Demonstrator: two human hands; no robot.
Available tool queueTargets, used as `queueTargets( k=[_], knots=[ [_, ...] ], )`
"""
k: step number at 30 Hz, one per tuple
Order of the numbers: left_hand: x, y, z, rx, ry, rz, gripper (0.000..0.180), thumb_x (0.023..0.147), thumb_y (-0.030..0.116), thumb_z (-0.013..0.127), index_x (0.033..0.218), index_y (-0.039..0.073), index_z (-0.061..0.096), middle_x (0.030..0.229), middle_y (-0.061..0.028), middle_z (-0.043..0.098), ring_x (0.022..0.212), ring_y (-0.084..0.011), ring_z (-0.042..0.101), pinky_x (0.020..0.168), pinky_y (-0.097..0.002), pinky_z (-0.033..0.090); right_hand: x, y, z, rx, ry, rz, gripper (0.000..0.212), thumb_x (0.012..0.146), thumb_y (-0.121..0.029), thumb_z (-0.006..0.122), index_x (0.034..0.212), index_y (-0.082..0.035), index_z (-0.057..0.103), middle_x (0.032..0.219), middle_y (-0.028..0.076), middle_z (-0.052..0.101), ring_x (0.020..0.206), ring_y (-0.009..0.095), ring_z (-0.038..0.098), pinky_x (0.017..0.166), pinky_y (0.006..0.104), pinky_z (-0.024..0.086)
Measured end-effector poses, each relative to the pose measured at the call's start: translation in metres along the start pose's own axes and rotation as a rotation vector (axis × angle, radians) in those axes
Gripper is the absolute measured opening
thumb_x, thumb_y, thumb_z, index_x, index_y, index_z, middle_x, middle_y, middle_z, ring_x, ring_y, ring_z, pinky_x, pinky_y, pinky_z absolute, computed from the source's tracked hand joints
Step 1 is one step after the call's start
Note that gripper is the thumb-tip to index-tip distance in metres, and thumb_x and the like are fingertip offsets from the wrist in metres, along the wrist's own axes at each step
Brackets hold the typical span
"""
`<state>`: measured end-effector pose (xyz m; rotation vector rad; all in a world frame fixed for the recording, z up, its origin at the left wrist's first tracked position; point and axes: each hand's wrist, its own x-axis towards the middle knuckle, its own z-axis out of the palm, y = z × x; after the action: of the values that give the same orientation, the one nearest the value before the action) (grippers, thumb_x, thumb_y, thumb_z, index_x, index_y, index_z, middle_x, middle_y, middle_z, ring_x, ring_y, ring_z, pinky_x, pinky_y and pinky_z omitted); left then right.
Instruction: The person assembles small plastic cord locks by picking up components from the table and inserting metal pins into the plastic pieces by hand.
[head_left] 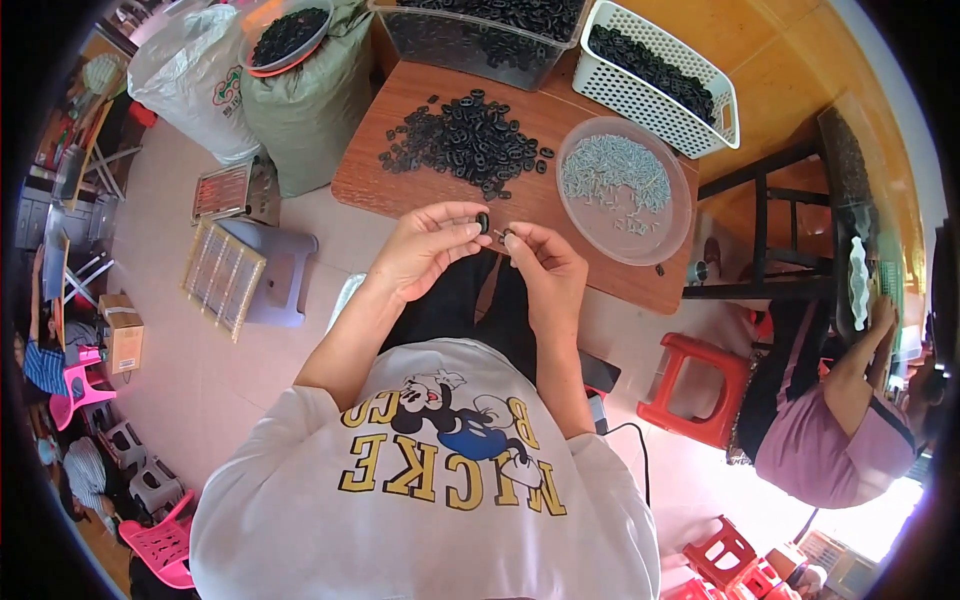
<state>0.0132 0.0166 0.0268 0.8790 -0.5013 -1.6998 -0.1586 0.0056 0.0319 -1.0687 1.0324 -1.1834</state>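
Between the thumb and forefinger of my left hand [432,248] is a small black oval plastic part [483,222], held upright over the near table edge. My right hand [552,268] is close beside it, its fingertips pinched on a thin metal screw, with something dark at the fingertips that I cannot make out. The two hands are slightly apart. Beyond them, a pile of black oval parts [470,135] lies on the brown wooden table [365,180]. To its right stands a round clear dish [655,240] with many silvery screws [615,170].
Along the table's far side are a clear bin [480,50] and a white perforated basket [655,95], both holding black parts. Full sacks [300,125] stand at the far left, near a purple stool [285,270]. At right are a red stool [690,390] and another person [835,440].
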Motion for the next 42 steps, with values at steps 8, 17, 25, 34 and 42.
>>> queueTargets(
  k=[8,17,25,34,42],
  knots=[
    [-0.012,0.006,-0.001,0.000,-0.043,0.044,0.029,0.084,-0.001,0.061,0.112,-0.003,0.059,0.094,-0.0092,0.065,0.084,-0.0157,0.065,0.077,-0.0254,0.055,-0.006,-0.010,0.012,-0.246,0.004,-0.193,0.014,0.080,-0.001,0.066,0.093,0.001,0.068,0.077,0.002,0.062,0.066,0.005,0.056,0.061,0.0189,0.044],
    [-0.025,0.005,-0.007,0.130,-0.024,0.101,0.029,0.084,0.003,0.063,0.112,-0.003,0.061,0.091,-0.0078,0.065,0.081,-0.0122,0.063,0.075,-0.0227,0.052,-0.017,-0.007,0.021,-0.328,-0.011,-0.170,0.014,0.081,0.002,0.066,0.094,0.004,0.067,0.085,0.002,0.063,0.073,0.006,0.057,0.066,0.0175,0.045],
    [-0.024,-0.010,0.011,0.344,-0.087,0.225,0.027,0.084,0.002,0.061,0.111,0.002,0.064,0.092,-0.0037,0.064,0.079,-0.0092,0.060,0.074,-0.0221,0.049,-0.027,-0.007,0.013,-0.205,0.030,-0.040,0.014,0.082,0.000,0.065,0.096,0.004,0.065,0.079,0.004,0.066,0.069,0.006,0.059,0.064,0.0181,0.046],
    [-0.029,-0.021,0.011,0.359,0.067,0.273,0.019,0.084,0.004,0.063,0.102,-0.002,0.065,0.088,-0.0074,0.067,0.079,-0.0103,0.062,0.074,-0.0221,0.050,-0.030,0.004,0.012,-0.064,0.005,-0.066,0.027,0.081,0.001,0.064,0.108,0.003,0.061,0.085,0.004,0.065,0.071,0.005,0.057,0.062,0.0170,0.045],
    [-0.036,-0.018,0.011,0.495,0.009,0.251,0.026,0.082,0.001,0.064,0.108,-0.001,0.064,0.092,-0.0065,0.067,0.081,-0.0080,0.062,0.074,-0.0216,0.050,-0.032,0.008,0.006,-0.041,-0.045,-0.018,0.034,0.081,0.001,0.064,0.116,-0.002,0.062,0.079,-0.002,0.059,0.067,0.004,0.052,0.060,0.0165,0.041]
  ],
)
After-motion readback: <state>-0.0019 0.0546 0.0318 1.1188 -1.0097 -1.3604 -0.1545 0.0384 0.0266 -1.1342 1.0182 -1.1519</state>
